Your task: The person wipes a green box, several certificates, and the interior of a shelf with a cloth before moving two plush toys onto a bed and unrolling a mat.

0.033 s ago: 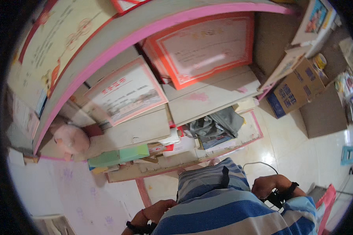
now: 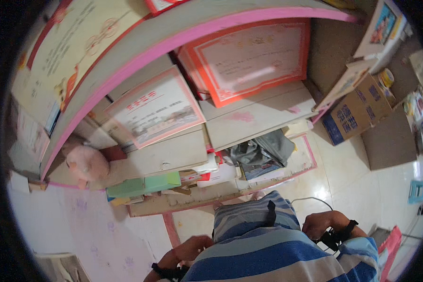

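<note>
Blue-striped clothing (image 2: 263, 254) between left hand (image 2: 191, 247) and right hand (image 2: 317, 224), just beside both. Cannot tell open from closed on either, nor see any grip clearly.

Passage lies between the grey fabric (image 2: 275, 145) and brown carton (image 2: 362, 110); 1 dark cable (image 2: 315, 198) obstructs nearer floor (image 2: 357, 185).

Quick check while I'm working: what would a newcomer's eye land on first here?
Probably the orange-red bordered certificate, standing upper centre below the pink shelf edge. Next might come the round pink figure at the left. At the bottom, the blue striped top stands out, with the left hand and right hand at either side of the body.
</note>
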`<state>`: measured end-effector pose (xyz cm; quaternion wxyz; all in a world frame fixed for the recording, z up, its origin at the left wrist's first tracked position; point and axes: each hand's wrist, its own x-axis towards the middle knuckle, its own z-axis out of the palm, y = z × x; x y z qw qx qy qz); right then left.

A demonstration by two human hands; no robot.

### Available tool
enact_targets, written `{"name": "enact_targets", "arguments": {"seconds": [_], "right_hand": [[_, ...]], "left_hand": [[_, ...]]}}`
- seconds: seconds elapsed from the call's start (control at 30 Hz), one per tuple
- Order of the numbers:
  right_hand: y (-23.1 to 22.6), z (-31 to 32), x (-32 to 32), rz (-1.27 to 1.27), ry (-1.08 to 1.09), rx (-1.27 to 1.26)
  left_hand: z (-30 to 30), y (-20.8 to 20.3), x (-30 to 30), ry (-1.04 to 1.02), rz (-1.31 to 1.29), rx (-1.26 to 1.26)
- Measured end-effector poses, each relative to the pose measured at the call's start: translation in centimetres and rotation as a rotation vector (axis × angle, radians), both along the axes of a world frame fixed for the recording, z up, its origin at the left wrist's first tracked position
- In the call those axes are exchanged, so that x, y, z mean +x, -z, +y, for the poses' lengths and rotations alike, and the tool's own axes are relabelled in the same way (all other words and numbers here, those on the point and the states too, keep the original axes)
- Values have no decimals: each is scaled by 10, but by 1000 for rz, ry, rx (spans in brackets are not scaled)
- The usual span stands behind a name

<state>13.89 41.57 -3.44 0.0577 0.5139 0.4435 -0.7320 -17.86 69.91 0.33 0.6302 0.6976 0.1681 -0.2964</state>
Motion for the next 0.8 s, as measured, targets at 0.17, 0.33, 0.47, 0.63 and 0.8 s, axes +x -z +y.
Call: {"name": "enact_targets", "arguments": {"seconds": [0.17,0.33,0.47,0.63,0.8], "right_hand": [[-42,34,12,-245,-73,26],[-75,46,55,-597,328,720],[-132,116,67,-761,609,1384],[-125,185,98,-858,687,1930],[-52,204,112,-1043,456,1711]], "left_hand": [[-3,2,-3,57,-140,-71],[-17,0,-34,-7,19,23],[-33,0,-44,-181,-17,106],[-38,14,-32,-274,-21,155],[-35,23,-22,-320,1,182]]}}
